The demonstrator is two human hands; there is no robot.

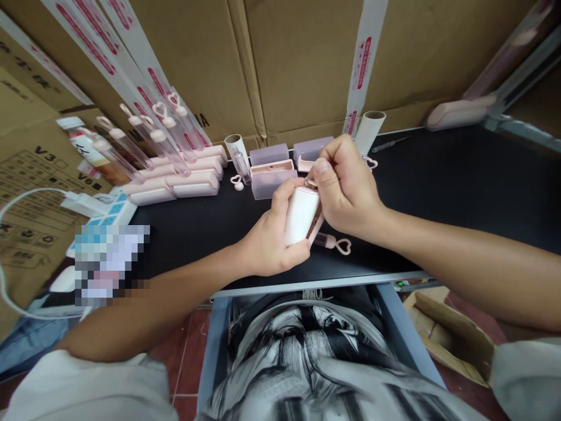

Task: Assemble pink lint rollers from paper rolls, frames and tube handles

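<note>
A white roll with pink fittings (302, 216), much like a lint roller, is gripped in my left hand (274, 240), its fingers wrapped round the side. My right hand (350, 190) is closed in a pinch at the roll's upper end, on a small pink part mostly hidden by the fingers. A pink strip hangs along the roll's right side. Below, on the black table (245, 251), lies a piece with a pink heart-shaped handle (343, 246). Just beyond my hands are open lilac boxes with pink insides (274, 184).
Several assembled pink rollers with clear upright handles (175, 181) stand at left, by a drink bottle (83, 140) and a power strip (118, 204). White tubes (371, 126), a screwdriver-like tool (390, 144) and another roller (460, 113) are at the back. Cardboard walls the far edge.
</note>
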